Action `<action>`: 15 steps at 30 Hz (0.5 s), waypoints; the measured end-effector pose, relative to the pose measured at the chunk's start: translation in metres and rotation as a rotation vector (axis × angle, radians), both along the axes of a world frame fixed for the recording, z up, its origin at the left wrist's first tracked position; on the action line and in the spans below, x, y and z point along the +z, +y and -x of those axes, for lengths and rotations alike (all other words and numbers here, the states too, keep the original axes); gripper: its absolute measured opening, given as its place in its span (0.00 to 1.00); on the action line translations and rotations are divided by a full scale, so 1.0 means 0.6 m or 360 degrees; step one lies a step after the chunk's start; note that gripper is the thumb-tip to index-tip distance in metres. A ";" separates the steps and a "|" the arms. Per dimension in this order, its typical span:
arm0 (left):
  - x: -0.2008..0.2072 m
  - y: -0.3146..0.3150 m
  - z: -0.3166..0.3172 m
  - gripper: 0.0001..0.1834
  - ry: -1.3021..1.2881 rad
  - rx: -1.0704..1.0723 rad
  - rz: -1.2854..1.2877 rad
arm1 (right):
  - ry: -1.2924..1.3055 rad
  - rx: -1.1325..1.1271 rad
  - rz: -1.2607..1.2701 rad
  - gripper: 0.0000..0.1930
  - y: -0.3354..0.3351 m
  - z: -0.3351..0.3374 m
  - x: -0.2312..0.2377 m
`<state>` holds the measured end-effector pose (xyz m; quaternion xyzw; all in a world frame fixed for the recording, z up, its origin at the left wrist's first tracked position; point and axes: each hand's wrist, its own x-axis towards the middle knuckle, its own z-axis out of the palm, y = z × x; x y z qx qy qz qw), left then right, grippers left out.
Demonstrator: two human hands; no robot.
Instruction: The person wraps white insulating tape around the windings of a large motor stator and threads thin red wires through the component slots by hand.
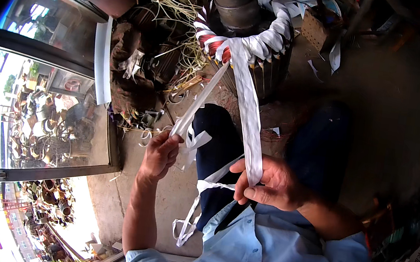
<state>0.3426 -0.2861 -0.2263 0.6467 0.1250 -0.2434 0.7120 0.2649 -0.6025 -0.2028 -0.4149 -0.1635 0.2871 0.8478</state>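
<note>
A motor core [262, 77] with a thick dark shaft [232, 1] stands upright ahead of me. White tape [272, 38] is wrapped around the ring of coil ends on top, and reddish copper wire [214, 45] shows between the turns at the near left. Two lengths of white cloth tape run from this ring toward me. My left hand [161, 152] is closed on the narrower length [200, 100]. The wider length [246, 114] runs taut into my right hand [269, 184], where fingers and thumb grip it. A loose tail [188, 223] of tape dangles below, over my leg.
Tangled pale wires [179, 0] and brown cloth [127, 51] lie left of the core. A perforated wooden block [316, 31] sits at the far right. Left of me is a framed glass door [53, 115], with piled scrap beyond it. Paper scraps dot the floor; clutter lines the right edge.
</note>
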 end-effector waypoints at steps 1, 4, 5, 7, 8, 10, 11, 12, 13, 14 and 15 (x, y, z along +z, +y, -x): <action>-0.014 0.060 0.036 0.10 0.0056 0.0027 -0.0091 | -0.0014 0.0025 -0.0061 0.22 0.006 -0.013 -0.004; -0.061 0.251 0.188 0.09 0.0389 0.0425 -0.0400 | 0.0076 0.0124 -0.0064 0.21 0.026 -0.048 -0.005; -0.085 0.316 0.258 0.09 0.0494 0.0586 -0.0516 | 0.0093 0.0150 -0.0054 0.21 0.032 -0.056 0.000; -0.117 0.443 0.424 0.09 0.0753 0.0859 -0.0923 | 0.0042 0.0221 -0.0009 0.20 0.043 -0.068 -0.004; -0.132 0.509 0.521 0.10 0.0985 0.1186 -0.1009 | 0.0044 0.0259 -0.0048 0.19 0.049 -0.069 -0.009; -0.130 0.600 0.677 0.12 0.1222 0.1910 -0.0946 | 0.0045 0.0326 -0.0117 0.18 0.061 -0.066 -0.019; -0.130 0.624 0.721 0.14 0.1209 0.2224 -0.0896 | 0.0063 0.0358 -0.0099 0.18 0.064 -0.064 -0.024; -0.134 0.618 0.713 0.14 0.1147 0.2211 -0.0875 | 0.0078 0.0381 -0.0065 0.18 0.066 -0.061 -0.029; -0.130 0.616 0.702 0.14 0.1082 0.2208 -0.0862 | 0.0095 0.0411 -0.0043 0.18 0.067 -0.057 -0.033; -0.126 0.581 0.636 0.14 0.1007 0.1986 -0.0786 | 0.0159 0.0399 -0.0002 0.19 0.066 -0.052 -0.035; -0.125 0.556 0.588 0.14 0.0795 0.1763 -0.0685 | 0.0178 0.0409 -0.0001 0.19 0.066 -0.049 -0.035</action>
